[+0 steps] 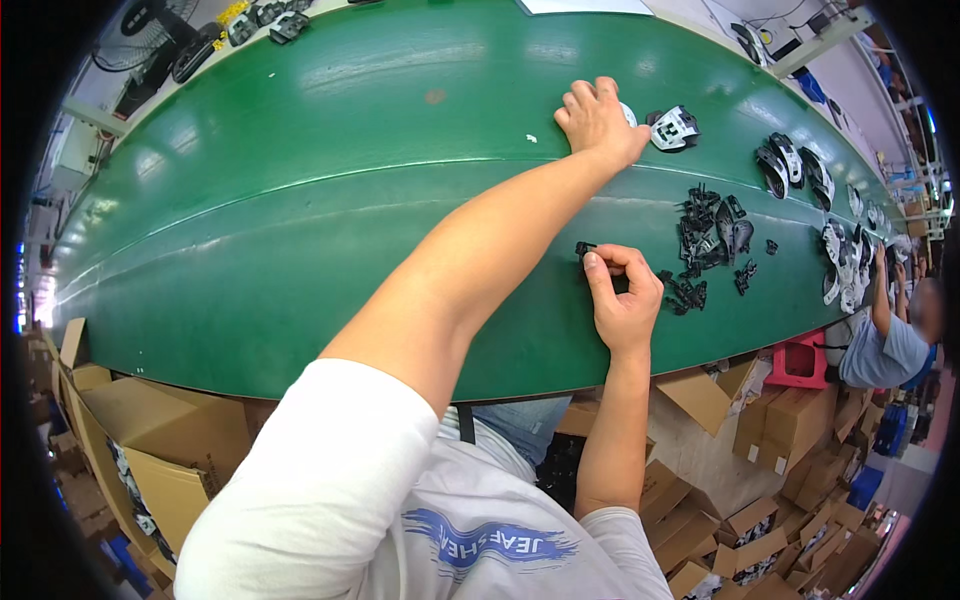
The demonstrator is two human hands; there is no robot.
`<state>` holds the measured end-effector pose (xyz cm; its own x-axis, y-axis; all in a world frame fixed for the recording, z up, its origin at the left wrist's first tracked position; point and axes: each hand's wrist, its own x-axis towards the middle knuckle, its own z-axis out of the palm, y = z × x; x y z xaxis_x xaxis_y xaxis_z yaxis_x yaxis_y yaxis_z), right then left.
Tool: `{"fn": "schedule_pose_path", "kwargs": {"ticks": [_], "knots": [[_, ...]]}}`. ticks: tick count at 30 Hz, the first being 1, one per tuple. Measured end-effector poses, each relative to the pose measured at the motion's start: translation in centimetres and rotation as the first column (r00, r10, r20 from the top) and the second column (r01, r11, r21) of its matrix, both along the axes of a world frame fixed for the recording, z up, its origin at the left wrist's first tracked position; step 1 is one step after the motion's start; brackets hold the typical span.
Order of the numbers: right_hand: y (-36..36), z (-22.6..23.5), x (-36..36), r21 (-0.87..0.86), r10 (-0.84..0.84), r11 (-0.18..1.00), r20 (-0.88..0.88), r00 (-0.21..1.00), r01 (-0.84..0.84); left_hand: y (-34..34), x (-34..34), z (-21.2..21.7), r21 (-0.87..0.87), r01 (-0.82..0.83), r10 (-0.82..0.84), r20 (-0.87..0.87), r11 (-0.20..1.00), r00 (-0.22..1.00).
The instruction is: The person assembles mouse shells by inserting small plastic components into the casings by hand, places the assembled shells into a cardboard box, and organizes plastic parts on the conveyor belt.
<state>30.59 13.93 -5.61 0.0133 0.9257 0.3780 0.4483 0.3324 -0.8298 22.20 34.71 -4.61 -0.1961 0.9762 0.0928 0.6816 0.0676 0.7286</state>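
Observation:
My left hand (603, 127) reaches far over the table, its fingers curled around a white plastic piece (628, 114) that is mostly hidden beneath it. Right beside that hand lies a white-and-black plastic shell (675, 129). Closer to me, my right hand (628, 295) pinches a small black plastic part (585, 249) between thumb and fingers, just above the green surface. A loose pile of small black plastic parts (708, 232) lies to the right of my right hand, with several stray ones (686, 294) near its wrist side.
The long green table (300, 260) curves across the view. More white-and-black shells (787, 160) stand along its right side, where another person (885, 345) works. Cardboard boxes (170, 430) and a red stool (798, 362) are below the near edge. A black fan (150, 40) stands at the far left.

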Motion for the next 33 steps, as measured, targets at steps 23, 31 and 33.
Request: {"fn": "schedule_pose_path", "kwargs": {"ticks": [23,31,33], "knots": [[-6.8,7.9,-11.4,0.254,0.255,0.936,-0.013,0.967,-0.244,-31.2,-19.6,6.0,-0.048,0.179,0.110,0.928,0.983,-0.355],[-8.9,8.6,-13.9,0.106,0.258,0.960,0.031,0.966,-0.259,-33.9,-21.6,6.0,0.032,0.115,0.018,0.913,0.993,-0.407],[-8.9,7.8,-14.2,0.135,0.256,0.957,0.012,0.966,-0.256,-34.1,-21.8,5.5,0.057,0.100,-0.009,0.904,0.993,-0.427]]}}
